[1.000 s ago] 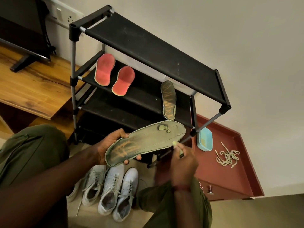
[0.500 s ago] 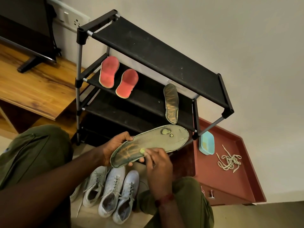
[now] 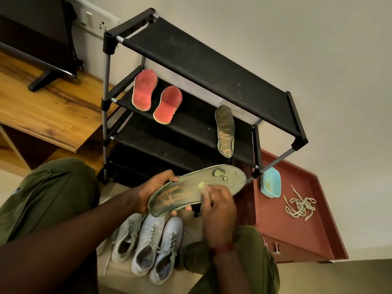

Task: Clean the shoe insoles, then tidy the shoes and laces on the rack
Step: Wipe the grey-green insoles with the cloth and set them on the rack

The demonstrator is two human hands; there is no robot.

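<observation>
Our right hand (image 3: 218,205), fingers pinching a small pale brush (image 3: 201,185), has slid back to mid-insole (image 3: 197,188) while our left hand (image 3: 157,190) grips its heel before the rack (image 3: 212,66); hard scrubbing could buckle the insole.

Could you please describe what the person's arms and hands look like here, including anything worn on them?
Both forearms are bare, with no sleeves or gloves in view. The left hand has no rings or bands that I can see. The right hand has a thin reddish thread band around its wrist. The fingers are slightly motion-blurred, so finer detail cannot be told. Olive-green trousers cover both knees.
</observation>
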